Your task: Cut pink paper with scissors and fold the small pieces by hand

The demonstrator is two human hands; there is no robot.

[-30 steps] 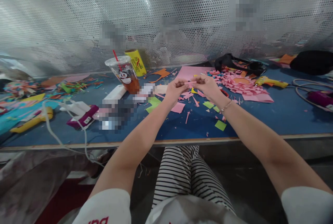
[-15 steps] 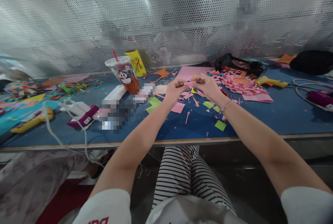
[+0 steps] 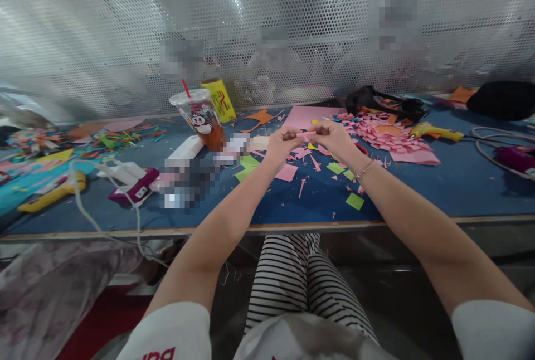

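Between my two hands stretches a small strip of pink paper (image 3: 306, 134), raised above the table. My left hand (image 3: 283, 141) pinches its left end, and my right hand (image 3: 333, 136) pinches the other end. Beneath them lie pink paper scraps (image 3: 286, 172) and several green paper pieces (image 3: 355, 200). A larger pink sheet (image 3: 311, 115) lies just behind my hands. Right of my right hand sits a layered pink paper flower (image 3: 388, 134) with an orange centre. Red-handled scissors (image 3: 361, 149) show partly beside my right wrist.
A plastic cup (image 3: 200, 120) with a red straw stands left, by a yellow tube (image 3: 219, 100). Glue guns lie at the right (image 3: 438, 132) and left (image 3: 54, 191). A purple power strip (image 3: 132, 187) trails white cables. A perforated metal screen (image 3: 292, 25) closes the back.
The pink strip has turned slightly between my fingertips and looks flatter. Both hands stay in nearly the same place, and the table things have not moved.
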